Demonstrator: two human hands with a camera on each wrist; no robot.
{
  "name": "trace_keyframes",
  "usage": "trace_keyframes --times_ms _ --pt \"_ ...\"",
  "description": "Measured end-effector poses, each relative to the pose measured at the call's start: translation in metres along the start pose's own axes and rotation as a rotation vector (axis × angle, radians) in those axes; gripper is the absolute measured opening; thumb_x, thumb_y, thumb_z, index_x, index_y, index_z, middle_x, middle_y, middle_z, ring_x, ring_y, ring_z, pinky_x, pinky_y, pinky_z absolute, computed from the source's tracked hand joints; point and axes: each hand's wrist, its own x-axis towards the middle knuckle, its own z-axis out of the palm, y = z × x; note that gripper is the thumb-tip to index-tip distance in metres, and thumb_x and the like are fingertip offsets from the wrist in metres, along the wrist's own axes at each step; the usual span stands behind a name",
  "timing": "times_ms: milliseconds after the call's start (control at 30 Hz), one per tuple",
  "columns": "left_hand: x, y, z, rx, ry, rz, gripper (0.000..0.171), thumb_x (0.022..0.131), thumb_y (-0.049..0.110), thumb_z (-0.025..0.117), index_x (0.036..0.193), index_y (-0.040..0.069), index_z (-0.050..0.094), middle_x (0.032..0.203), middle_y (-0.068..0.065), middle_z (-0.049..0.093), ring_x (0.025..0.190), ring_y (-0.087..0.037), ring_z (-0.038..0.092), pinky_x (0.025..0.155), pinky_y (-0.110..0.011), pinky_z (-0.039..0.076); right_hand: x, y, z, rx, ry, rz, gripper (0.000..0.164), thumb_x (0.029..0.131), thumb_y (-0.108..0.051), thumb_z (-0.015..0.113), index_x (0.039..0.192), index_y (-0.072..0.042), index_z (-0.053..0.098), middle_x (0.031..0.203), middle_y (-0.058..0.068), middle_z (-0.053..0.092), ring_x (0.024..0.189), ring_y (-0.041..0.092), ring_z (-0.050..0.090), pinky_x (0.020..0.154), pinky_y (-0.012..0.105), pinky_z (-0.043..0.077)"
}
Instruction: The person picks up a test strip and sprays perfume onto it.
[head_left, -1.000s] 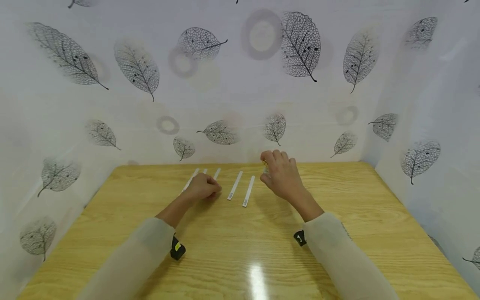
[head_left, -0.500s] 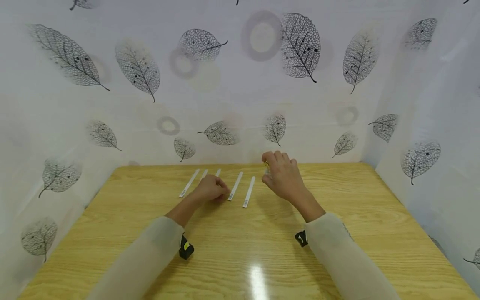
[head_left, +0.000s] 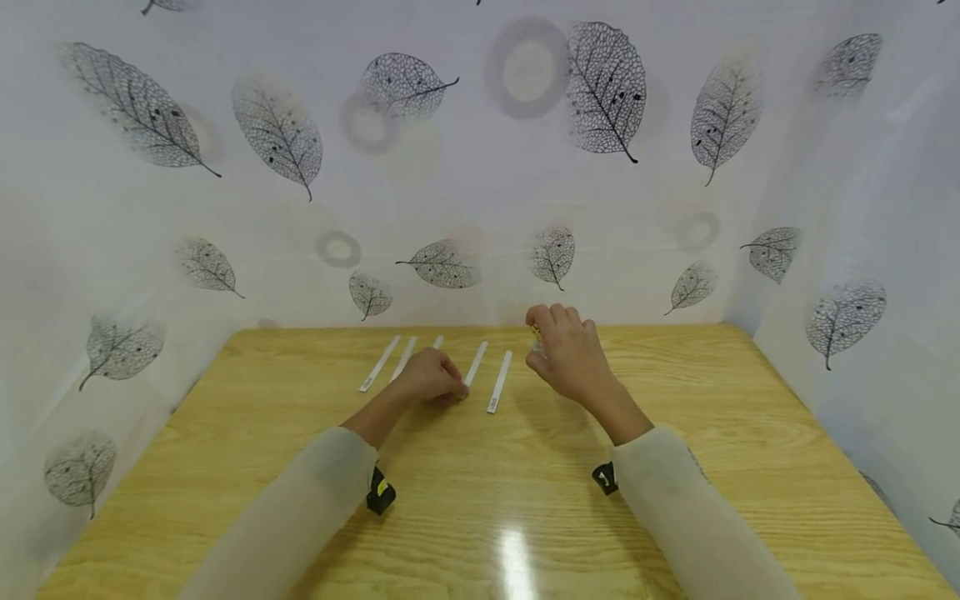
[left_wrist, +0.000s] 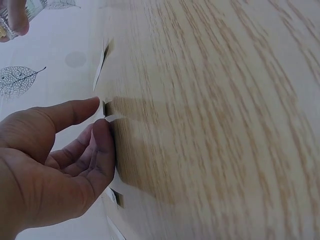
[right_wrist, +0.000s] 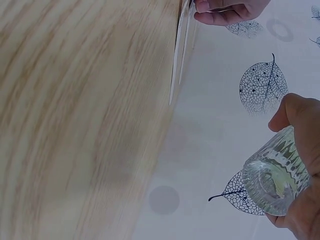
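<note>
Several narrow white paper strips (head_left: 500, 382) lie in a slanted row on the table, with small print at their near ends. My left hand (head_left: 429, 375) is at the near end of the second strip from the right (head_left: 476, 362). In the left wrist view, its thumb and index finger are either side of that strip's end, a small gap between them. My right hand (head_left: 570, 354) grips a clear ribbed glass bottle (right_wrist: 272, 175), held up right of the row. A gold-coloured part shows at its top in the head view; the palm hides much of it.
The wood-grain table (head_left: 480, 483) ends at a pale cloth backdrop (head_left: 480, 183) printed with dark leaves, which also rises at both sides. Black wrist cameras (head_left: 380, 492) sit under both sleeves.
My left hand has moved right along the row, from the strips at the left to the near end of the second strip from the right. The right hand keeps the bottle in nearly the same place.
</note>
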Motion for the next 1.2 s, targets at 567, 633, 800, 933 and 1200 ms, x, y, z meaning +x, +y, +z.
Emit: trace_keyframes --times_ms 567,633,800,933,1200 --pt "0.0016 0.0056 -0.0003 0.026 -0.021 -0.041 0.022 0.080 0.000 0.086 0.097 -0.001 0.072 0.097 -0.013 0.068 0.071 -0.021 0.070 0.063 -0.029 0.061 -0.0035 0.0000 0.0001 0.016 -0.049 0.017 0.046 0.086 -0.012 0.076 0.122 -0.014 0.047 0.101 0.009 0.054 0.088 0.029 0.048 0.062 0.038 0.032" --pt "0.0011 0.0063 -0.0001 0.029 -0.020 -0.039 0.022 0.080 0.000 0.086 0.097 -0.001 0.072 0.097 -0.013 0.068 0.071 -0.021 0.070 0.063 -0.029 0.061 -0.0038 0.0001 0.0000 0.015 -0.052 0.014 0.046 0.086 -0.012 0.076 0.122 -0.014 0.046 0.100 0.008 0.054 0.087 0.029 0.047 0.062 0.038 0.031" --pt "0.0007 0.0073 0.0006 0.049 -0.011 -0.053 0.020 0.080 0.001 0.086 0.095 -0.001 0.074 0.095 -0.013 0.069 0.070 -0.020 0.070 0.063 -0.028 0.061 -0.0049 0.0001 0.0005 0.017 -0.062 0.013 0.044 0.087 -0.012 0.073 0.122 -0.014 0.046 0.100 0.008 0.054 0.087 0.028 0.047 0.062 0.038 0.030" --pt "-0.0003 0.0087 0.0010 0.065 0.000 -0.060 0.019 0.079 0.001 0.087 0.094 -0.001 0.075 0.093 -0.012 0.071 0.069 -0.020 0.071 0.062 -0.028 0.061 -0.0052 0.0000 0.0005 0.012 -0.062 0.014 0.044 0.087 -0.012 0.073 0.122 -0.014 0.046 0.100 0.009 0.054 0.088 0.029 0.047 0.063 0.038 0.030" --pt "-0.0009 0.0087 0.0019 0.089 0.013 -0.057 0.016 0.079 0.003 0.087 0.091 0.001 0.076 0.089 -0.011 0.072 0.065 -0.018 0.070 0.060 -0.028 0.060 -0.0054 -0.0002 0.0007 0.007 -0.065 0.019 0.045 0.087 -0.013 0.075 0.122 -0.014 0.047 0.101 0.009 0.054 0.089 0.029 0.048 0.063 0.039 0.031"
